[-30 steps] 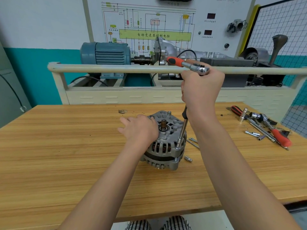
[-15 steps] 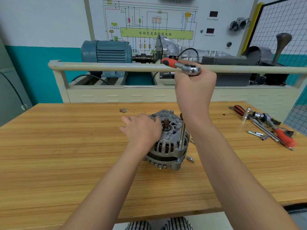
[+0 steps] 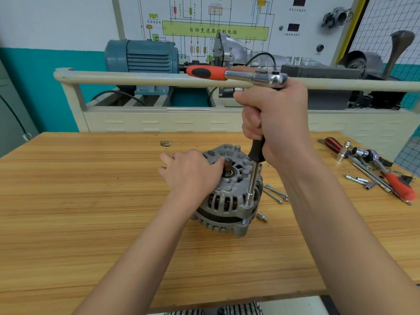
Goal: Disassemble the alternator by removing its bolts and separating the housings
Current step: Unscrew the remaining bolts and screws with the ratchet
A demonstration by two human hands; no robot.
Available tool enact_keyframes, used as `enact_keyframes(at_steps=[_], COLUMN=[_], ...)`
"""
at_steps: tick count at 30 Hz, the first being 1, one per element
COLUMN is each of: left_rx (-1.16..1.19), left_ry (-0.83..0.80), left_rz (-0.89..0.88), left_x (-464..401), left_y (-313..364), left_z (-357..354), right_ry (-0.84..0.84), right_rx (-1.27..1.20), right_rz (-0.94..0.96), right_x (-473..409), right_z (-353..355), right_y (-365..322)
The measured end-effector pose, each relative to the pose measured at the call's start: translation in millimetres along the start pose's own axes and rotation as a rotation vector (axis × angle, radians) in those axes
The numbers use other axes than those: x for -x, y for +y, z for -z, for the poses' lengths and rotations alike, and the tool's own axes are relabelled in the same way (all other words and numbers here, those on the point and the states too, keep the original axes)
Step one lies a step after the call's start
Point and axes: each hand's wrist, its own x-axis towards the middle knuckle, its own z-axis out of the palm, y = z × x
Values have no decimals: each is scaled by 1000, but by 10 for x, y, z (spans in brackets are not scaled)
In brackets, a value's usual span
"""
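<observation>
A grey alternator (image 3: 229,201) stands shaft-up in the middle of the wooden table (image 3: 79,201). My left hand (image 3: 193,173) rests flat on its top left, fingers spread, touching the housing beside the shaft (image 3: 228,169). My right hand (image 3: 272,123) grips the upright extension bar (image 3: 253,178) just under the ratchet head. The ratchet (image 3: 238,75) lies level, its red handle pointing left. The socket at the bar's lower end sits on a bolt at the alternator's front right edge.
Loose long bolts (image 3: 276,194) and a small socket (image 3: 262,217) lie right of the alternator. More ratchets, a screwdriver and sockets (image 3: 375,169) are scattered at the table's right end. A washer (image 3: 166,143) lies behind. A rail and a training rig with a blue motor (image 3: 141,56) stand beyond the table.
The ratchet handle has swung a little, its red grip now pointing further left. My left hand stays on the alternator. The view has come nearer.
</observation>
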Motion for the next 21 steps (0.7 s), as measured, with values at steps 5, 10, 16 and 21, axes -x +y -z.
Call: enact_keyframes(at_steps=[5,10,16,21], left_rx=[25,42,57,149], left_ry=[1,3,17,-90], left_rz=[-12,-21,-30,-68], left_x=[-10,-5,-38,-161], left_y=[-5,-7,-11,51], left_z=[18,30,25,52], right_ry=[-85,-192,-316,-321], right_rx=[-30,-45,-109,-101], right_rz=[-18,-15,-65,-91], right_x=[-10,-25,-49,-96], right_z=[-3,21,43,-97], right_y=[2,10,-7,65])
